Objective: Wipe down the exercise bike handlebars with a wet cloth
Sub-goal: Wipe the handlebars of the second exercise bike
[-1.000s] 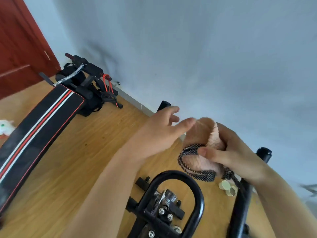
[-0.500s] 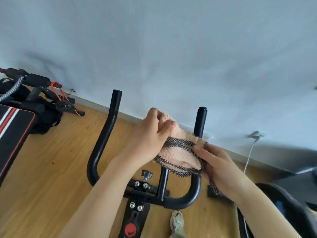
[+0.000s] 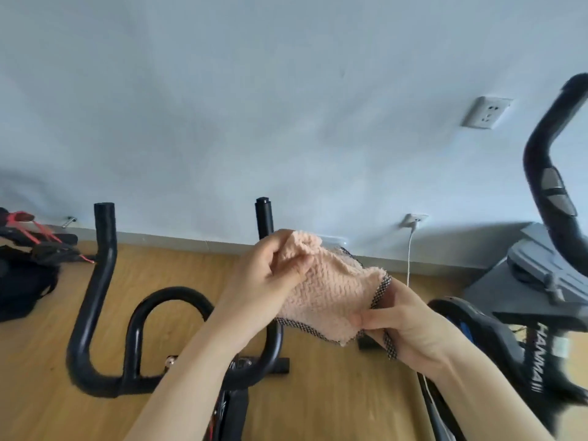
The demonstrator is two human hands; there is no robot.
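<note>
A pink fuzzy cloth (image 3: 327,291) with a black-and-white trim is stretched between both hands, above the right side of the black exercise bike handlebars (image 3: 95,300). My left hand (image 3: 267,278) pinches the cloth's upper left part. My right hand (image 3: 404,326) grips its lower right corner and the trim. The handlebars curve in loops, with two upright ends in front of the wall. The right upright (image 3: 264,218) is partly hidden behind my left hand and the cloth. The cloth does not touch the bars.
A second exercise machine (image 3: 547,198) with a black curved bar stands at the right. Black fitness gear with red cords (image 3: 28,259) lies on the wooden floor at the left. A white cable (image 3: 410,249) hangs from a wall socket. The wall is close ahead.
The view has swung right and both handlebar ends are now in sight. My hands have pulled apart, spreading the bunched cloth out between them.
</note>
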